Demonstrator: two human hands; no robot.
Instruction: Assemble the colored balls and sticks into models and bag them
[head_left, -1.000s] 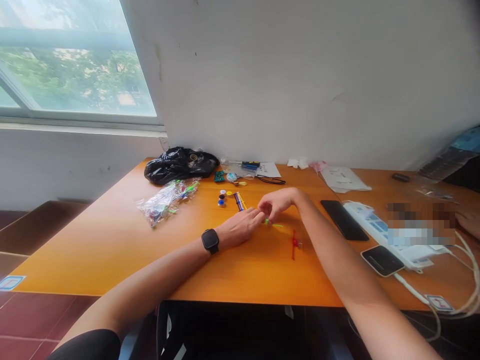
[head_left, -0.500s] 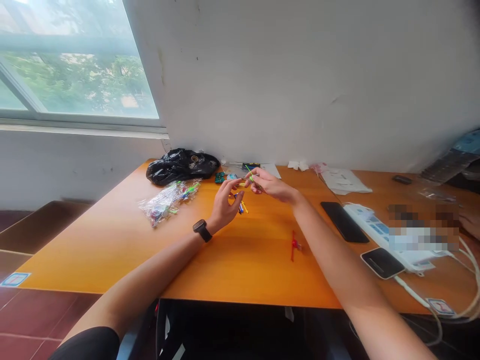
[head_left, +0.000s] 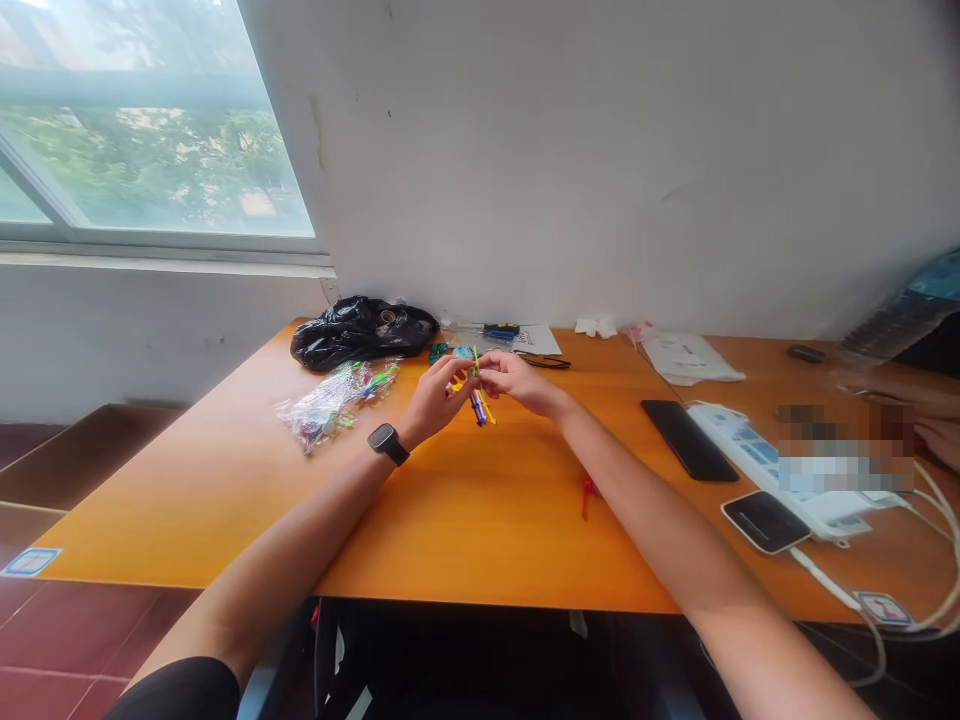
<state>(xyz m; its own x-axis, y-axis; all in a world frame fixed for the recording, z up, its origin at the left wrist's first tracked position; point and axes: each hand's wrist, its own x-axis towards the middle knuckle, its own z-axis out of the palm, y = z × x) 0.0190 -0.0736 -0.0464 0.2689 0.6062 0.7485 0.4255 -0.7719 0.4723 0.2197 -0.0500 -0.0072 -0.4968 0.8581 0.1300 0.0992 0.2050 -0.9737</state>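
Note:
A thin bright-green plastic piece stands between my two hands; its kind is too small to make out. My right hand pinches it from the right. From the left, the bent fingertips of my left hand close on the same piece, and my wrist above that hand wears a black watch. Just below the fingers lie slim blue and yellow plastic pieces, partly covered by my left hand. Near my right forearm is a small red plastic piece, partly hidden by the arm.
At the back left sit a black plastic bag and a clear bag of coloured parts. Screwdrivers lie near the wall. A black phone, a white power strip and cables are at right, with another person's hand beyond.
My right hand has moved left and slightly down with the green piece, bringing it to my left fingertips. My left hand has shifted slightly left. My right forearm now covers more of the red piece.

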